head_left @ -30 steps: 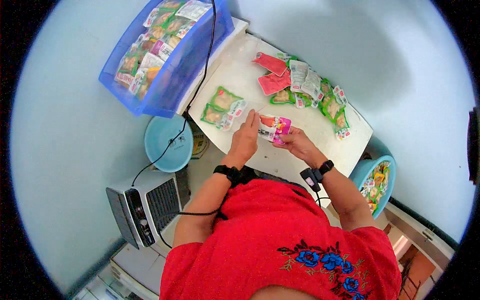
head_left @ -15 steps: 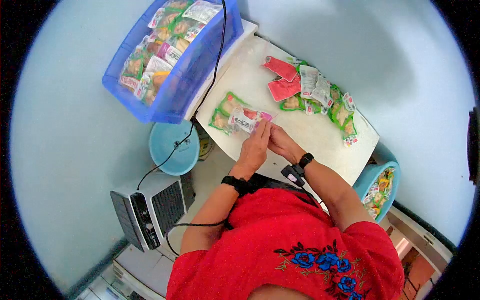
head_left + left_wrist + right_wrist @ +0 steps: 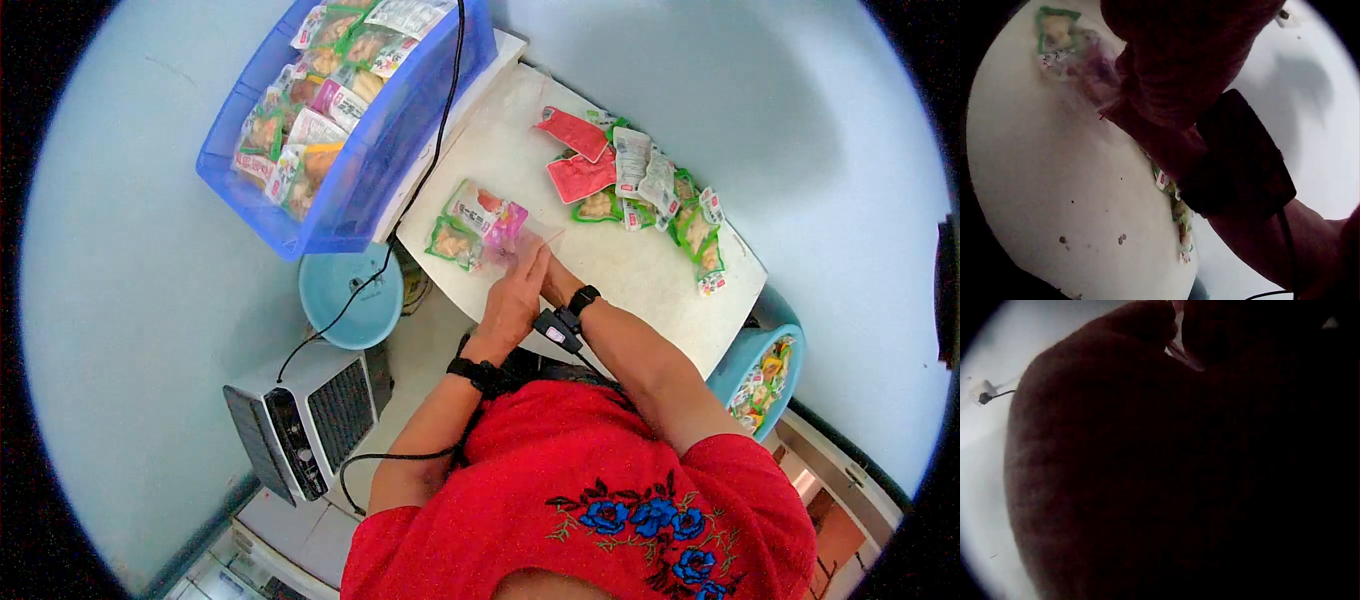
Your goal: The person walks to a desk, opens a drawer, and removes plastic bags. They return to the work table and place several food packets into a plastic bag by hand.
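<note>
My left hand (image 3: 513, 305) grips the near end of a clear plastic bag (image 3: 548, 236) over the white table. Inside the bag, a pink-and-white food packet (image 3: 487, 213) lies against a green-edged packet (image 3: 453, 243). Close beside the left hand, at the bag's mouth, is my right hand (image 3: 562, 284), its fingers mostly hidden behind the left; I cannot tell what they hold. The left wrist view shows the filmy bag (image 3: 1079, 65) stretching away from the left hand (image 3: 1172, 56). In the right wrist view the right hand (image 3: 1097, 444) is very dark.
Red, silver and green-edged packets (image 3: 640, 175) are piled along the table's wall side. A blue crate (image 3: 325, 220) of filled bags stands at left, crossed by a black cable (image 3: 432, 150). Light blue tubs (image 3: 345, 320) sit lower, with a heater-like appliance (image 3: 300, 425) nearby.
The pink packet has gone from my right hand into the clear bag and lies deeper in it, over the green-edged packets. My right hand has moved left, up against the left hand.
</note>
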Tool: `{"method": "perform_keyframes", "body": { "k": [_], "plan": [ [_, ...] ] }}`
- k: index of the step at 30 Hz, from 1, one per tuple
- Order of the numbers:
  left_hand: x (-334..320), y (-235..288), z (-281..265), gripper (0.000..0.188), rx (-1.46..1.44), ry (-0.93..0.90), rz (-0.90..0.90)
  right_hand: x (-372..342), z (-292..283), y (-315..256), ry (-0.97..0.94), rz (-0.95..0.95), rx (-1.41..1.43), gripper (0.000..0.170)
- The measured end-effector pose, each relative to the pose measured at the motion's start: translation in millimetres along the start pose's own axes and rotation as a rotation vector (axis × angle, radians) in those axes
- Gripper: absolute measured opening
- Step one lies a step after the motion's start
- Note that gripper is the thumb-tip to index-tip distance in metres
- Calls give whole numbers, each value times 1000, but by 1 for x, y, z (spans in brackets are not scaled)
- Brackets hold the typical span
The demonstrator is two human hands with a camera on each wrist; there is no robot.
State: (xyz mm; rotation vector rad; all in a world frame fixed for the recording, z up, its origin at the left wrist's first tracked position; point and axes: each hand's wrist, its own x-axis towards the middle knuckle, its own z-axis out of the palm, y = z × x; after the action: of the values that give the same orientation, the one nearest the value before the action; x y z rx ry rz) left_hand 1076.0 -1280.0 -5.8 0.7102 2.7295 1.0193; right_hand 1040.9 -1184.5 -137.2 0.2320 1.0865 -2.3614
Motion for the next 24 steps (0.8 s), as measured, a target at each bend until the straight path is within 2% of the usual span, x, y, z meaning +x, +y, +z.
{"method": "perform_keyframes", "body": {
  "k": [2,4,6,8,10,11,14,17,20,22,24],
  "plan": [
    [0,0,-4,67,-10,-32,-25,0,5,0,40,-7,34,30],
    [0,-1,-6,66,-18,-39,-28,-28,54,-43,218,82,272,28],
    [-1,-1,-7,66,-24,-22,-7,-3,14,-1,58,-124,-34,23],
    [-1,1,-4,65,-9,-78,-73,-7,4,1,52,-128,-50,19],
    [-1,0,-2,64,11,-66,-75,-34,28,-31,176,75,231,17],
    [-1,-1,-1,63,23,-27,-48,-30,8,-14,108,98,381,24],
    [-2,-2,0,58,58,31,-15,-48,11,-23,185,112,180,22],
    [0,2,-2,51,101,35,-12,-83,43,-88,339,227,-81,12],
    [-3,-1,4,49,117,59,1,-78,3,-103,537,140,-547,21],
    [-5,-7,11,46,129,112,35,-62,-31,-108,598,-240,-1297,30],
    [-6,-4,10,44,155,58,-7,-50,-29,-119,650,-485,-1636,36]
  ]
}}
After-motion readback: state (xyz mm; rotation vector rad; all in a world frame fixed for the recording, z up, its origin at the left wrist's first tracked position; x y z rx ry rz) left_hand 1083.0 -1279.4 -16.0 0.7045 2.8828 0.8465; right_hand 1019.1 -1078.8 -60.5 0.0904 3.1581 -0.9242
